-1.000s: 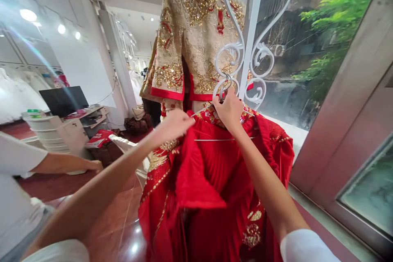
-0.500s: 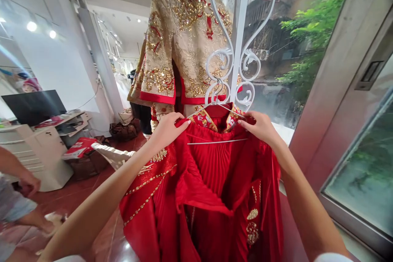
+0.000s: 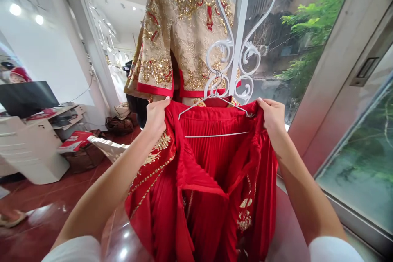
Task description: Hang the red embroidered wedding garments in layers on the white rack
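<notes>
A red pleated garment (image 3: 211,180) with gold embroidery hangs on a thin metal hanger (image 3: 215,102), whose hook sits in a scroll of a white ornate metal stand (image 3: 238,49). My left hand (image 3: 156,115) grips the garment's upper left edge. At the upper right edge, my right hand (image 3: 272,114) pinches the fabric. The two hands hold the top spread wide apart. Above and behind hangs a gold jacket (image 3: 181,32) with red trim and sequin embroidery.
A large window (image 3: 307,41) with a metal frame fills the right side. At the left stand a white desk (image 3: 30,151) with a dark monitor (image 3: 27,98) and a red box (image 3: 73,141). The floor is glossy dark red tile. A person's foot (image 3: 10,219) shows at the far left.
My right hand left the hanger hook and went to the garment's right shoulder. Both hands then drew the top edges outward. The person at the left has stepped almost out of view.
</notes>
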`<state>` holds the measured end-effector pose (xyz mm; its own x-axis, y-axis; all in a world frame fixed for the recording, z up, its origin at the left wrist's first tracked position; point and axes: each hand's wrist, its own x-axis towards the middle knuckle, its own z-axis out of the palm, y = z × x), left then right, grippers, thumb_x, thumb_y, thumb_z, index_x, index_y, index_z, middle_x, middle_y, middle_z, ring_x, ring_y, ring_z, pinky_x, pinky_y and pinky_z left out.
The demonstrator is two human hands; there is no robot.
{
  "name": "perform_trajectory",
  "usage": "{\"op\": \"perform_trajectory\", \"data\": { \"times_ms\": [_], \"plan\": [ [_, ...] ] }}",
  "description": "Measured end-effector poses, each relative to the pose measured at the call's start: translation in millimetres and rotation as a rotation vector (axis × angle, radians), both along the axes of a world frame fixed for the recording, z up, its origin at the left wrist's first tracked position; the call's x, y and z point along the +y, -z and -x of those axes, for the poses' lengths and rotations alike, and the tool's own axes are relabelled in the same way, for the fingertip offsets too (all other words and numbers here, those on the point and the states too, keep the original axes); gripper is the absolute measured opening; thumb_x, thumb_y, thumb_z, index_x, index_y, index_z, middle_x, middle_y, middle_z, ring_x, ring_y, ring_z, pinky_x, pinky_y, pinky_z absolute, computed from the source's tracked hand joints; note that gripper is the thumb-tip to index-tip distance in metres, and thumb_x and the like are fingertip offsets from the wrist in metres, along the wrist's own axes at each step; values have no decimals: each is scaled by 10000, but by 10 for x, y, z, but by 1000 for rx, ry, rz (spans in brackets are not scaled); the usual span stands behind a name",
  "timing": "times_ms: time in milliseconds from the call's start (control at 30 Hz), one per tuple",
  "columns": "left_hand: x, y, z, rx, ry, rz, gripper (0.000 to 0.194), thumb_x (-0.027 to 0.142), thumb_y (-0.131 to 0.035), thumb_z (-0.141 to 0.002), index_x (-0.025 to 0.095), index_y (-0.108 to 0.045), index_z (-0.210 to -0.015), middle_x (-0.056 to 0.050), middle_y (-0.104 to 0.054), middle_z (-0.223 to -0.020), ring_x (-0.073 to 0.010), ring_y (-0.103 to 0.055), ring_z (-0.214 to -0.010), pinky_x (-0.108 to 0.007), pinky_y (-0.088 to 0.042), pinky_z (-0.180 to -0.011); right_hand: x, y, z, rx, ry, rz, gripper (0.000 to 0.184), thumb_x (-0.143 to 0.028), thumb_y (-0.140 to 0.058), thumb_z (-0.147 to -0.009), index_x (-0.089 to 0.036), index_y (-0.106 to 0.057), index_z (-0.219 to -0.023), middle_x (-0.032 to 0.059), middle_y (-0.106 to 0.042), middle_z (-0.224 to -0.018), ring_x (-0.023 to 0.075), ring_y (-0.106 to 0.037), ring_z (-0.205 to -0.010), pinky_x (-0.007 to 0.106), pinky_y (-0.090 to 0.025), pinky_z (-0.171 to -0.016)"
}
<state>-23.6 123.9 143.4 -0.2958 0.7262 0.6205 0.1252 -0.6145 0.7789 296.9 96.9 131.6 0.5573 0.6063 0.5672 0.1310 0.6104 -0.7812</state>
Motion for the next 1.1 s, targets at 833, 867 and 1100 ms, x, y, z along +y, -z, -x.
{"op": "perform_trajectory", "data": {
  "times_ms": [833,867,1100],
  "plan": [
    [-1097,413,-705,1149,-264,70,491,356,-266,-926,128,-642,-707,-118,-659,-646,-204,-623,-603,-284,-380,-570,-766,320,558,-832,307,76,219,-296,-387,-845,-215,-338,-647,-45,-335,-501,113,-337,-453,238,-273,-515],
    [-1083,378,-786,1135,-253,60,493,356,-267,-926,123,-649,-718,-124,-660,-650,-207,-625,-606,-286,-387,-574,-744,315,599,-812,311,72,214,-291,-381,-845,-214,-346,-649,-47,-335,-496,111,-333,-449,235,-269,-510],
    [-818,650,-816,1155,-351,209,425,321,-269,-920,124,-636,-832,-139,-682,-744,-242,-655,-671,-304,-430,-600,-525,698,669,-885,221,216,187,-275,-329,-861,-222,-367,-685,-34,-394,-509,132,-390,-461,235,-271,-506]
  ]
}}
